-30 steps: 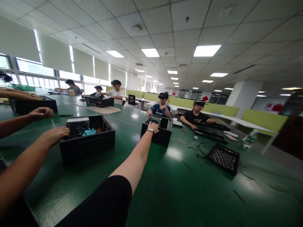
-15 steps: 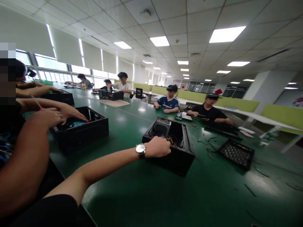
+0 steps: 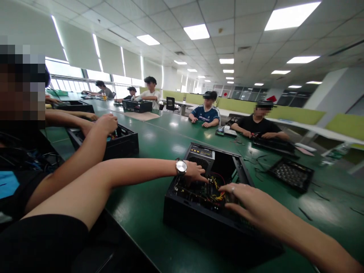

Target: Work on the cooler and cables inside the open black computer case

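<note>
An open black computer case (image 3: 182, 214) lies before me on the green table. Inside it are a power supply (image 3: 203, 154) at the far end and a tangle of yellow and red cables (image 3: 218, 194). My left hand (image 3: 195, 172), with a wristwatch (image 3: 181, 167), reaches over the case interior, fingers spread near the power supply and cables. From the right comes my right hand (image 3: 246, 198), a ring on one finger, thumb and fingers apart beside the cables. I see nothing held in either hand; whether the fingertips touch the cables I cannot tell.
At my left a co-worker's arm (image 3: 95, 142) reaches into another black case (image 3: 121, 146). A black tray-like panel (image 3: 292, 172), a plastic bottle (image 3: 337, 153) and loose cable scraps (image 3: 305, 213) lie to the right. Co-workers sit across the green table (image 3: 150, 148).
My left hand has gone from closed at the case's near edge to spread over its inside. My right hand has come into view from the right. The case now appears closer and larger.
</note>
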Available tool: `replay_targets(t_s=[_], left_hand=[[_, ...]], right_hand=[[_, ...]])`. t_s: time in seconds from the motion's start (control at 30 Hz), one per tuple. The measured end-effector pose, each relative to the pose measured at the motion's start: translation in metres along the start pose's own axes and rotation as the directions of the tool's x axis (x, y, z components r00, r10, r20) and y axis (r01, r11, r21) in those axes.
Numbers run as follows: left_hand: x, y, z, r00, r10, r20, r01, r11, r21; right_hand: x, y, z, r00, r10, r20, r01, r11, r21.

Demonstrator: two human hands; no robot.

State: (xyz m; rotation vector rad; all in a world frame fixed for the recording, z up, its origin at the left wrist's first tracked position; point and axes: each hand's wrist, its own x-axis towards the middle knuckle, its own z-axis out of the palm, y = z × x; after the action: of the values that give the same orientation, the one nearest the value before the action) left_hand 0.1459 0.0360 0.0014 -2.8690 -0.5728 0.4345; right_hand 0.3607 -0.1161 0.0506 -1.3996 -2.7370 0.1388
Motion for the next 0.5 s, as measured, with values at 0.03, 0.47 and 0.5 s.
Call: replay_targets(t_s=[0.03, 0.47, 0.5], left_hand=[[0.003, -0.002, 0.004, 0.999, 0.016, -0.027, -0.015, 0.999, 0.029], [-0.016, -0.021, -0.016, 0.994, 0.077, -0.078, -0.075, 0.997, 0.029], [-0.026, -0.023, -0.023, 0.992, 0.059, -0.108, -0.06, 0.998, -0.009]], right_hand=[[0.016, 0.002, 0.001, 0.997, 0.042, 0.065, -0.036, 0.995, -0.095], [0.112, 0.052, 0.05, 0.951, 0.202, 0.234, -0.144, 0.959, -0.243], [0.118, 0.053, 0.055, 0.956, 0.18, 0.231, -0.133, 0.969, -0.207]])
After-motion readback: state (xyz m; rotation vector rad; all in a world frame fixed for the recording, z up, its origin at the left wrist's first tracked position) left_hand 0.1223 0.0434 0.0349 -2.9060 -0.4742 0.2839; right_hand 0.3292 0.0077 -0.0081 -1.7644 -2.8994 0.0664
